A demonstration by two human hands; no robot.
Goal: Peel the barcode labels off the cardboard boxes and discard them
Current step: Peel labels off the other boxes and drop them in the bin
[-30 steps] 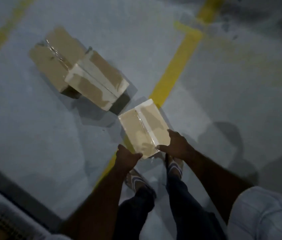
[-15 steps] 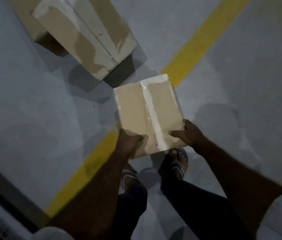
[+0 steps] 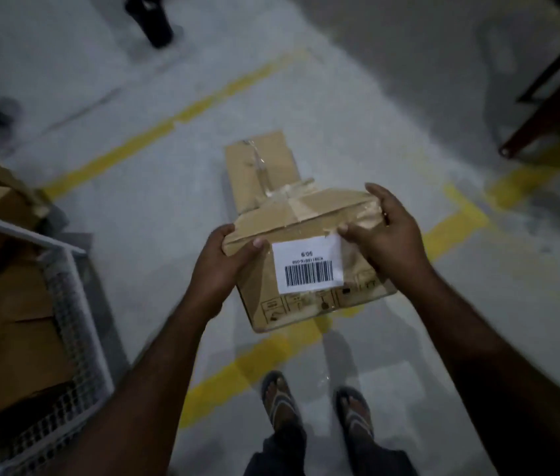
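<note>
I hold a small taped cardboard box (image 3: 306, 214) up in front of me with both hands. A white barcode label (image 3: 307, 264) is stuck on the side facing me, printed upside down. My left hand (image 3: 225, 266) grips the box's left edge, thumb on the front face. My right hand (image 3: 385, 231) grips the right end, its thumb and fingertips at the label's upper right corner. Behind it on the floor lies a second cardboard box (image 3: 259, 170) with clear tape across its top.
A white mesh bin (image 3: 75, 324) at the left holds flattened cardboard (image 3: 7, 324). Yellow floor lines (image 3: 154, 132) cross the grey floor. Dark red chair legs (image 3: 553, 104) stand at the upper right, a dark post (image 3: 151, 20) at the top left. My sandalled feet (image 3: 318, 407) are below.
The box has been lifted off the floor and turned so its labelled side faces me. My view has swung; the mesh bin and chair legs now show.
</note>
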